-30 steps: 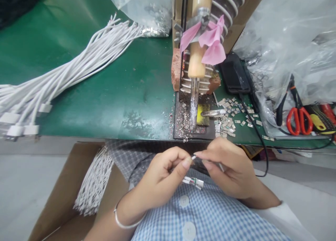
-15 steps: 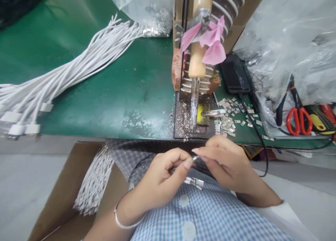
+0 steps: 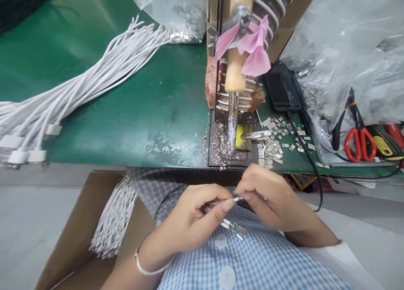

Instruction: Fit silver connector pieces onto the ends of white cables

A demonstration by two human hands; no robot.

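Note:
My left hand (image 3: 200,216) is closed, pinching a white cable (image 3: 236,200) between thumb and forefinger. Thin coloured wires stick out of the cable's stripped end. At these wires the thumb and fingertips of my right hand (image 3: 271,199) are pressed together. Below my left thumb, a metal connector with a small green board (image 3: 237,228) hangs out on white cable from the same hand. Beyond my hands, over the bench edge, a soldering iron (image 3: 232,121) with a wooden handle points down at a dark plate (image 3: 216,153) strewn with solder bits. A yellow sponge (image 3: 244,139) lies beside its tip.
White USB cables (image 3: 94,79) lie bundled on the green bench (image 3: 170,113). Small connector boards (image 3: 274,145) are scattered right of the iron, near a phone (image 3: 282,88) and red-handled scissors (image 3: 360,145). A cardboard box (image 3: 71,227) below holds more white cables.
My right fingertips have closed down onto the wire ends, the forefinger no longer stretched out. My left hand has dropped slightly, and the hanging connector has turned and lowered a little.

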